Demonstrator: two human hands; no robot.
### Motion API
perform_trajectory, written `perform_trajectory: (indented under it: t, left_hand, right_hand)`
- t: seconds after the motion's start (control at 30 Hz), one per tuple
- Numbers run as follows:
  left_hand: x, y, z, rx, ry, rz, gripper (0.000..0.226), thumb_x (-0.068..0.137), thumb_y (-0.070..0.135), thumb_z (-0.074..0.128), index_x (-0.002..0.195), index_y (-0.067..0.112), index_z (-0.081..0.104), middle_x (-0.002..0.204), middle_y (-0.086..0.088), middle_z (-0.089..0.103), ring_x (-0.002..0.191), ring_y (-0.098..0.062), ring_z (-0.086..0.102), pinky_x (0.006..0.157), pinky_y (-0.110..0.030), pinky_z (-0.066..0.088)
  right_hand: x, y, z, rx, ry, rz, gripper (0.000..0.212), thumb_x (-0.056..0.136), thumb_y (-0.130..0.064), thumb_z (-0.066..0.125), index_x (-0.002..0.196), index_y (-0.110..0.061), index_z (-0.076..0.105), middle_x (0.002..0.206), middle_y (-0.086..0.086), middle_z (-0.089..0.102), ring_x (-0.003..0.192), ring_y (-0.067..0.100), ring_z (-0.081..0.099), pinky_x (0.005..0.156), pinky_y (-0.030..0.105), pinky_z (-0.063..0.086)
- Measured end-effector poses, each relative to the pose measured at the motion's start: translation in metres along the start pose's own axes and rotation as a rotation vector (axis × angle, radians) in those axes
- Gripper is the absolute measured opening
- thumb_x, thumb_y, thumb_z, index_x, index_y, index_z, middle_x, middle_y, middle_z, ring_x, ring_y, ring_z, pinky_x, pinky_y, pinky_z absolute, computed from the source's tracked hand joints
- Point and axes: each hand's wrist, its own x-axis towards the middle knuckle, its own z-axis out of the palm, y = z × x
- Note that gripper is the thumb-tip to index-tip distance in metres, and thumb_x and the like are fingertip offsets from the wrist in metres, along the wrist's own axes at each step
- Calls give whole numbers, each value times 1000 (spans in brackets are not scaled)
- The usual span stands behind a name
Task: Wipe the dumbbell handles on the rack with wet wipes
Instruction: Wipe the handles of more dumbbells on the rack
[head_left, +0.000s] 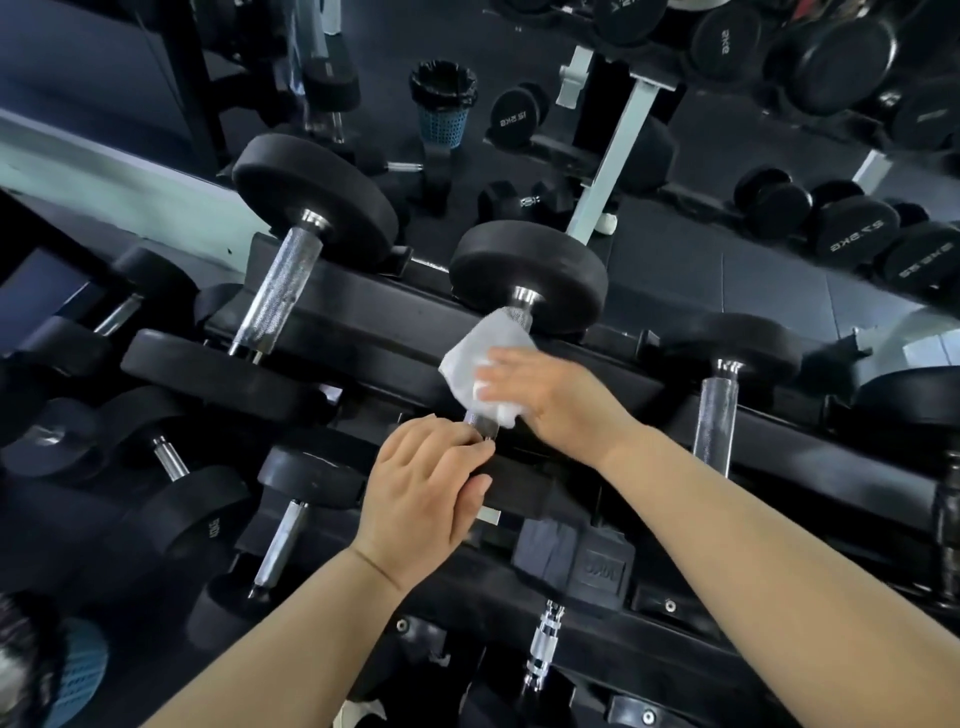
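Observation:
A black dumbbell (527, 275) lies on the top tier of the black rack (363, 317), at the middle of the view. A white wet wipe (485, 348) is wrapped over its knurled steel handle. My right hand (550, 395) grips the wipe and the handle through it. My left hand (431, 488) rests on the near black head of the same dumbbell, with its fingertips at the handle's lower end. Most of the handle is hidden under the wipe and my hands.
Other dumbbells lie on the rack to the left (275, 291) and right (719, 410), with smaller ones on the lower tier (280, 540). A mirror behind shows a lined bin (443, 104) and more dumbbells. A blue basket (78, 675) sits at the lower left.

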Motion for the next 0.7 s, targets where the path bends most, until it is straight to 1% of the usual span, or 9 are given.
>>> perform_trajectory:
  t: [0.07,0.17,0.27,0.33,0.4,0.43,0.57,0.63,0.7]
  left_hand:
    - [0,1,1,7,-4,-5,32,100,30,23,96,13,50,82,-9,68,88,-16,50,98,-22,27]
    - [0,2,0,20,0,-11,32,100,31,23,96,12,49,81,-10,68,88,-17,49,97,-23,29]
    - [1,2,-1,25,2,4,32,100,31,24,96,12,49,82,-11,69,89,-18,49,95,-25,32]
    - [1,2,-1,38,5,5,33,100,31,23,96,12,49,82,-12,69,88,-19,49,96,-23,29]
    - [1,2,0,49,7,-5,33,100,31,23,95,12,49,82,-11,68,88,-18,49,97,-22,27]
    - [1,2,-1,52,6,-10,33,100,31,22,95,12,49,82,-11,68,88,-18,49,97,-22,27]
    - [0,2,-1,42,10,-5,32,100,31,23,95,12,49,83,-10,68,88,-18,49,95,-23,29]
    - [0,2,0,40,13,4,32,100,31,22,95,12,48,91,-4,63,88,-19,49,90,-26,34]
    - [1,2,0,36,15,4,32,100,32,22,95,13,48,96,1,54,87,-18,49,86,-29,36]
  right_hand:
    - [14,8,1,-15,72,111,32,66,6,47,81,-4,73,91,12,72,88,35,67,71,31,54]
    - [13,-6,11,64,226,276,32,69,-1,41,73,-4,73,87,13,72,90,36,66,86,22,36]
    - [-7,-25,18,201,155,245,22,67,4,51,60,-2,71,87,12,72,99,25,59,91,16,30]
    - [-6,-15,12,182,99,185,19,59,9,57,63,-2,72,87,12,73,95,26,62,84,17,39]
    - [4,-2,7,135,97,157,23,56,11,59,68,-3,73,86,13,72,89,34,67,75,28,51]
    - [9,3,7,126,114,177,26,56,13,57,70,-3,73,87,14,72,90,35,66,75,30,52]
    - [2,-6,12,197,161,249,34,58,14,51,79,-1,73,94,16,71,101,32,61,95,11,29]
    - [-13,-15,10,202,88,169,27,61,6,53,75,-3,74,92,15,71,97,30,63,90,16,38]
    - [-26,-19,2,281,-19,173,25,67,0,51,78,-1,74,92,13,72,96,16,63,89,18,42]
